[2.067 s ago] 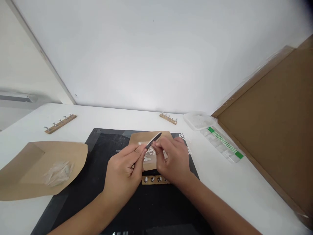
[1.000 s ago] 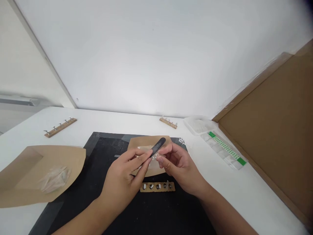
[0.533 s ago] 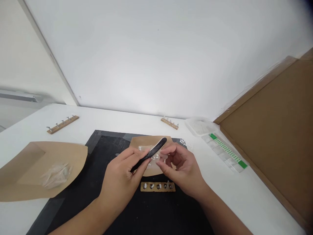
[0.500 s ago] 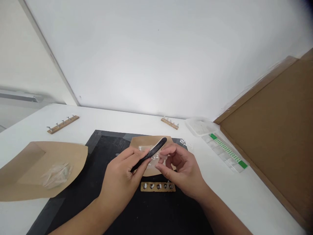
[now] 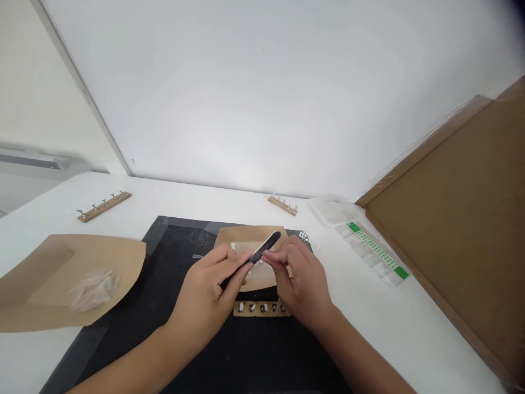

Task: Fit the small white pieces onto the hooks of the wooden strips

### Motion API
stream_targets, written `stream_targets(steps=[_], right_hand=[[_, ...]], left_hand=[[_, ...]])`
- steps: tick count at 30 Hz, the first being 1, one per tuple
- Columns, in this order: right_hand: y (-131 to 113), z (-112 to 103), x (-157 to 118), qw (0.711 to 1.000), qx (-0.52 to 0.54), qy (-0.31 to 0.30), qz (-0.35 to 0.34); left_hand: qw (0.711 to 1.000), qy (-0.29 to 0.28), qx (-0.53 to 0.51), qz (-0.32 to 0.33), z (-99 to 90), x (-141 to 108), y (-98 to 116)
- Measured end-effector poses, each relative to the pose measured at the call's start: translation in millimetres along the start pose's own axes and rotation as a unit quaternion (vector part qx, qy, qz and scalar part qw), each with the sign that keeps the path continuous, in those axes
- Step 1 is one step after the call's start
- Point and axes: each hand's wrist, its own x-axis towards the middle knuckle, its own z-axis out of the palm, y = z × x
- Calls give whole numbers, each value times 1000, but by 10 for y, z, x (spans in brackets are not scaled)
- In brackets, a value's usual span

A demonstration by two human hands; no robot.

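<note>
My left hand (image 5: 209,290) is closed round a black nail file (image 5: 266,248) with a pale edge, which slants up to the right. Thumb and fingers of my right hand (image 5: 301,279) are pinched together at the file's face; whatever small piece they hold is hidden. Beneath both hands lies a brown paper tray (image 5: 262,283) with small white nail tips, partly covered by the fingers. Just nearer to me, a wooden strip (image 5: 262,313) carries a row of metal holders, some with pale nail tips on them.
All this rests on a black mat (image 5: 246,355). At left is a larger paper tray (image 5: 127,257) with a clear plastic bag (image 5: 94,290). Two more holder strips, left (image 5: 104,207) and centre (image 5: 283,206), stand behind. A clear tub (image 5: 332,212), a green-labelled pack (image 5: 379,251) and cardboard (image 5: 455,219) are right.
My right hand has moved in to the left, and its fingers have closed together against the nail file. My left hand still grips the file in nearly the same place.
</note>
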Motion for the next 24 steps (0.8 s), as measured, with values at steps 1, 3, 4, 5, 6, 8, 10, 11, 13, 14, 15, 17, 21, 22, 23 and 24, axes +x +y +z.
stream_targets(steps=[1, 3, 4, 5, 6, 8, 10, 11, 13, 14, 15, 17, 21, 22, 23, 24], right_hand=[[-2, 20, 0, 1000, -22, 5, -15], [-9, 65, 3, 997, -64, 14, -49], [-16, 86, 4, 994, -82, 15, -68], [-24, 103, 6, 992, -96, 14, -84], [-34, 117, 9, 990, -103, 11, -96], [-57, 136, 22, 991, -93, 5, -101], [-82, 149, 43, 994, -70, 11, -80], [-93, 155, 54, 996, -61, 16, -67], [-109, 166, 70, 997, -47, 13, -53], [-113, 169, 72, 998, -41, 5, -51], [-113, 171, 73, 998, -35, -5, -50], [-107, 170, 74, 999, -26, -12, -46], [-98, 171, 94, 999, -14, 6, -31], [-101, 175, 101, 999, -10, -5, -38], [-104, 181, 106, 999, -10, -16, -46], [-108, 186, 112, 998, -15, -22, -50]], left_hand=[[1000, 0, 1, -3, 1, -4, -4], [1000, 6, 7, -9, 2, -15, -3], [1000, 13, 11, -11, 1, -20, 3], [1000, 19, 15, -11, -1, -24, 14], [999, 24, 18, -11, -4, -27, 28], [999, 31, 21, -9, -14, -27, 59], [999, 41, 24, -6, -25, -21, 82], [999, 47, 25, -6, -29, -17, 88], [998, 57, 24, -9, -29, -15, 86], [998, 61, 23, -9, -25, -16, 82], [998, 62, 21, -7, -19, -19, 77], [998, 64, 20, 6, -6, -26, 73], [996, 79, 40, 20, 9, -19, 77], [996, 80, 46, 17, 8, -15, 76], [996, 78, 49, 15, 7, -12, 73], [996, 76, 50, 15, 4, -10, 68]])
